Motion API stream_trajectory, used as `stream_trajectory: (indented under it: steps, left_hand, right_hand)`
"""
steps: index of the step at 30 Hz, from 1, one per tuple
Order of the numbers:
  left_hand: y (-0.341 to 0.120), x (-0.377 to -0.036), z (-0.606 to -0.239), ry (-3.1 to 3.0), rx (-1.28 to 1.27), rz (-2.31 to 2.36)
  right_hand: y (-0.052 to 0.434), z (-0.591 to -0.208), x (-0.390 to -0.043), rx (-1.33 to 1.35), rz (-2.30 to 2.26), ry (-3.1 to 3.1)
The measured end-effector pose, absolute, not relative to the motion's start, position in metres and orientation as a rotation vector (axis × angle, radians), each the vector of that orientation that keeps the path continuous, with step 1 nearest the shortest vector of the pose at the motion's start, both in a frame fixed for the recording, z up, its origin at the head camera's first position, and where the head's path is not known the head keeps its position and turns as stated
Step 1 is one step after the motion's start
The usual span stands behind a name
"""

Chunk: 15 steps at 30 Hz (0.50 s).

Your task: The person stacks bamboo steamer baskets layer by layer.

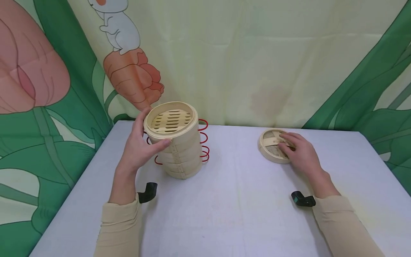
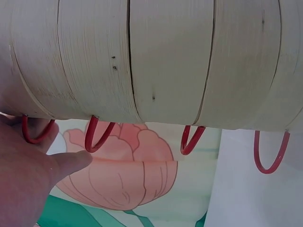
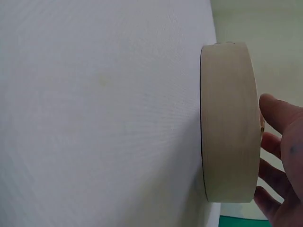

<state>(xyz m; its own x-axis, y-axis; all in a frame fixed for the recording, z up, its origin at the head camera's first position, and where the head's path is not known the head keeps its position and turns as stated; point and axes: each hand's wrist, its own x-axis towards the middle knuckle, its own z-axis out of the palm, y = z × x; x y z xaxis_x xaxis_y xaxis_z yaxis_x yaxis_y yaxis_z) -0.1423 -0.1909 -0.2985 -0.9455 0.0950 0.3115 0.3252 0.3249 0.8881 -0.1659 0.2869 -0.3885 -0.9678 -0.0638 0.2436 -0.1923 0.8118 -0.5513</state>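
Note:
In the head view a tall bamboo steamer (image 1: pixel 181 157), tiers stacked, stands left of centre with red loops down its sides. Its slatted top tier (image 1: pixel 171 121) is uncovered. My left hand (image 1: pixel 138 142) grips that tier from the left, thumb across the front, other fingers partly hidden behind. Close up, the left wrist view shows the stacked walls and red loops (image 2: pixel 99 137) beside the hand. Flat on the table at right lies the round bamboo lid (image 1: pixel 269 151). My right hand (image 1: pixel 302 151) is over it, thumb and index finger pinching its handle strip.
A white cloth covers the table (image 1: pixel 224 214). Behind it hangs a printed curtain (image 1: pixel 240 71) with a rabbit, a carrot and green leaves, close to the table's back edge. Black wrist cameras (image 1: pixel 303 199) jut inward from both sleeves.

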Motion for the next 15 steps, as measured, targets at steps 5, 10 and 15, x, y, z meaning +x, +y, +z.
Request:
stream_trajectory:
  steps: [5,10,15]
  left_hand:
    - [-0.1901,-0.1427,-0.2994,-2.375,-0.388,-1.702]
    - [-0.1901,-0.1423,-0.2997,-2.383,-0.376,-1.699]
    - [-0.1906,-0.1421,-0.3003,-2.382,-0.367,-1.699]
  right_hand:
    - [0.2867,-0.3914,-0.1699,0.210,0.843,-2.821]
    - [0.2900,-0.3941,-0.1734,0.239,0.818,-2.816]
    - [0.2932,-0.3965,-0.1754,0.249,0.845,-2.794]
